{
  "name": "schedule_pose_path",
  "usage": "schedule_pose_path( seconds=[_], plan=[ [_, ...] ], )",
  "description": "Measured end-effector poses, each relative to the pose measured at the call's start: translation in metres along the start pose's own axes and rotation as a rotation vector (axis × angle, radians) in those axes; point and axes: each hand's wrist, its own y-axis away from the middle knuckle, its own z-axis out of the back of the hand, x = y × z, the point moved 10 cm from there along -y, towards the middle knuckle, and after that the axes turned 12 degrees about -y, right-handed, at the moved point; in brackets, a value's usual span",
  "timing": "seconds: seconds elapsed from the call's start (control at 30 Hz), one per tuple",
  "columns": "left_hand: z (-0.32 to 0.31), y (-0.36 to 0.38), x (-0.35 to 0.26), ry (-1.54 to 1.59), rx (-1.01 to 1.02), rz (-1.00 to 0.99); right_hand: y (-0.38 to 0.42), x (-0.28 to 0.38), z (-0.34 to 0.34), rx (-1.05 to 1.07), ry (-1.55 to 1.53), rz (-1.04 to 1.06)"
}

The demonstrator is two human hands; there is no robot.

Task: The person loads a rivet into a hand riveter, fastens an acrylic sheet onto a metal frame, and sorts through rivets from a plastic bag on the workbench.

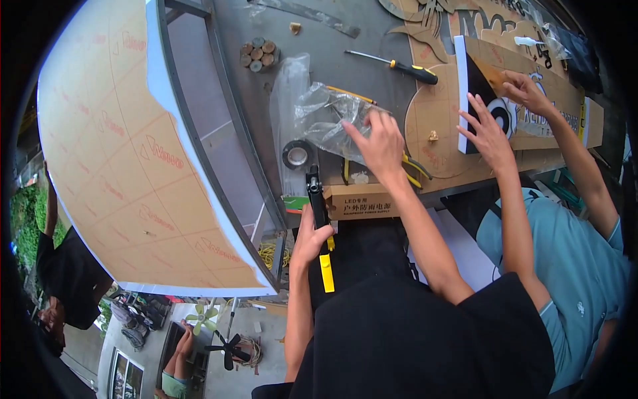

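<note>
My left hand [309,238] is closed around a black hand riveter [319,209] with yellow handle parts, its head pointing away from me. My right hand [382,146] is over a crumpled clear plastic bag [329,123], thumb apart from the bent fingers; some fingertips are hard to see. Thin small pieces show in the bag. A roll of black tape [296,154] lies left of it. Yellow-handled pliers [413,171] are partly hidden beneath my right wrist. A cardboard power-supply box [362,202] is at the table's near edge, just right of the riveter.
A large paper-covered panel on a metal frame [229,86] stands at left. A screwdriver [412,71] and a cluster of round metal pieces [259,53] lie on the table. At right, a co-worker in a teal shirt [565,246] has both hands on a black-and-white sign piece [482,86].
</note>
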Motion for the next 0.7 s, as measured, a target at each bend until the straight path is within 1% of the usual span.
schedule_pose_path(
  seconds=[0.07, 0.1, 0.13, 0.17, 0.2, 0.23, 0.3, 0.33, 0.37, 0.4, 0.43, 0.47, 0.5, 0.53, 0.57, 0.63, 0.7],
  plan=[
    [0.001, 0.001, -0.006, -0.075, -0.018, -0.014, -0.018, -0.007, -0.017, 0.016, 0.043, -0.01],
    [0.0, 0.001, -0.006, -0.071, -0.019, -0.008, -0.024, -0.005, -0.022, -0.003, 0.066, 0.039],
    [0.002, 0.0, -0.01, -0.145, -0.049, -0.052, -0.025, -0.004, -0.026, -0.025, 0.089, 0.089],
    [0.003, -0.002, -0.012, -0.218, -0.081, -0.097, -0.021, -0.009, -0.028, -0.021, 0.091, 0.089],
    [0.005, -0.005, -0.003, -0.289, -0.11, -0.041, -0.02, -0.009, -0.02, -0.031, -0.008, 0.068],
    [0.001, -0.008, -0.004, -0.284, -0.105, -0.035, -0.019, -0.011, -0.013, -0.041, -0.104, 0.044],
    [0.013, -0.014, -0.016, -0.473, -0.306, -0.004, -0.016, -0.014, -0.01, -0.009, -0.124, 0.009],
    [0.014, -0.018, -0.018, -0.525, -0.34, 0.046, -0.014, -0.014, -0.006, -0.003, -0.202, -0.018],
    [0.011, -0.023, -0.02, -0.524, -0.334, 0.05, -0.013, -0.018, -0.007, 0.0, -0.283, -0.046],
    [0.015, -0.025, -0.025, -0.625, -0.42, 0.048, -0.014, -0.018, -0.005, -0.035, -0.292, -0.005],
    [0.018, -0.026, -0.032, -0.727, -0.502, 0.046, -0.012, -0.022, -0.007, -0.032, -0.286, -0.015],
    [0.019, -0.029, -0.033, -0.784, -0.522, 0.091, -0.011, -0.012, -0.006, -0.025, -0.147, 0.108],
    [0.016, -0.033, -0.034, -0.782, -0.513, 0.095, -0.008, -0.002, -0.008, -0.014, -0.009, 0.232],
    [0.017, -0.033, -0.036, -0.84, -0.561, 0.095, -0.006, 0.0, -0.016, 0.022, 0.047, 0.322],
    [0.018, -0.034, -0.037, -0.9, -0.61, 0.093, -0.006, -0.003, -0.02, 0.028, 0.05, 0.312],
    [0.012, -0.041, -0.026, -0.899, -0.606, 0.108, -0.011, -0.001, -0.029, 0.059, 0.131, 0.236],
    [0.009, -0.044, -0.025, -0.892, -0.653, 0.08, -0.015, -0.003, -0.034, 0.072, 0.152, 0.176]
  ],
)
